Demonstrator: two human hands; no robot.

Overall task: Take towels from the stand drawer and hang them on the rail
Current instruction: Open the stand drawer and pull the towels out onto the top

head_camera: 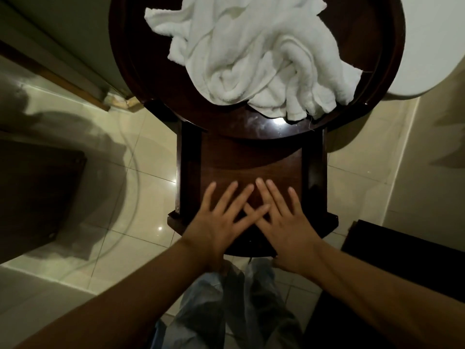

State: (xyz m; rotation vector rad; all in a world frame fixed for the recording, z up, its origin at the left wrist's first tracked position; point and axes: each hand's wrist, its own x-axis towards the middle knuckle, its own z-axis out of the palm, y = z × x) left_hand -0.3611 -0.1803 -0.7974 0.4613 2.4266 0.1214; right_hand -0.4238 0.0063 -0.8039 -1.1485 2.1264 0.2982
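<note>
A dark wooden stand (251, 124) with a round top fills the upper middle of the head view. Crumpled white towels (254, 54) lie heaped on that top. Below it the stand's drawer (251, 162) is pulled out toward me, and its bare wooden bottom shows. My left hand (216, 222) and my right hand (284, 222) hover over the drawer's front part, palms down, fingers spread, with the inner fingers crossing. Neither hand holds anything. No rail is in view.
Pale glossy floor tiles (141, 177) surround the stand. A dark square object (35, 197) sits at the left, a dark mat (407, 253) at the right, and a white rounded fixture (432, 41) at the upper right. My trouser legs (234, 303) stand just before the drawer.
</note>
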